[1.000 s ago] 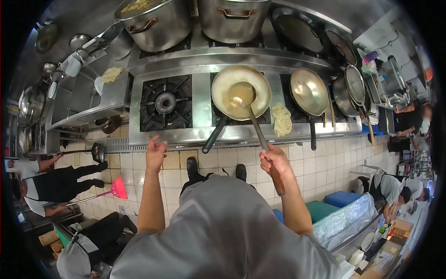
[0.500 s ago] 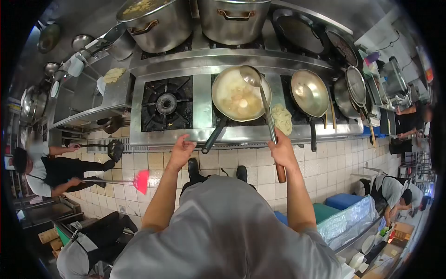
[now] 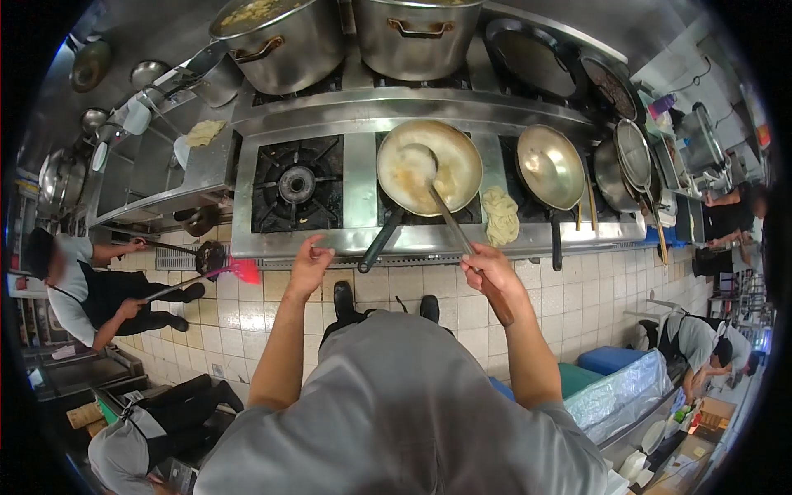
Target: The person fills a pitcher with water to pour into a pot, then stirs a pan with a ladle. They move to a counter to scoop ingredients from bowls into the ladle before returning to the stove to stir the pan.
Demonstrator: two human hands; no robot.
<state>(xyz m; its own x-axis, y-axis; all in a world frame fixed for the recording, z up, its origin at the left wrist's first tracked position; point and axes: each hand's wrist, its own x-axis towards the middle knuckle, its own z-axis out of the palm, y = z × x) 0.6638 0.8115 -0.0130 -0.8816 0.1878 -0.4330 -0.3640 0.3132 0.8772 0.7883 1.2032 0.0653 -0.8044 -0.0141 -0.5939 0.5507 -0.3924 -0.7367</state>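
Note:
A frying pan point(image 3: 456, 169) with pale, cloudy liquid stands on the middle front burner, its dark handle point(image 3: 382, 243) pointing toward me. My right hand point(image 3: 493, 276) is closed on the long handle of a metal ladle point(image 3: 419, 162), whose bowl lies in the pan, left of its middle. The ladle's wooden grip runs beneath my palm. To the left of the pan handle, my left hand point(image 3: 309, 266) hovers before the stove's front edge, fingers apart and curled, holding nothing. A crumpled cloth point(image 3: 500, 216) lies just right of the pan.
A second pan point(image 3: 549, 167) sits on the right burner. Large pots point(image 3: 301, 51) stand behind. The left burner point(image 3: 295, 182) has no pan. A person point(image 3: 91, 285) at left holds a red-headed tool point(image 3: 246, 271) and a dark scoop. Other people are at lower left and right.
The ladle bowl has moved left and down in the pan, and my right hand has shifted slightly left. My left hand has moved slightly left. The person at left has raised the red tool.

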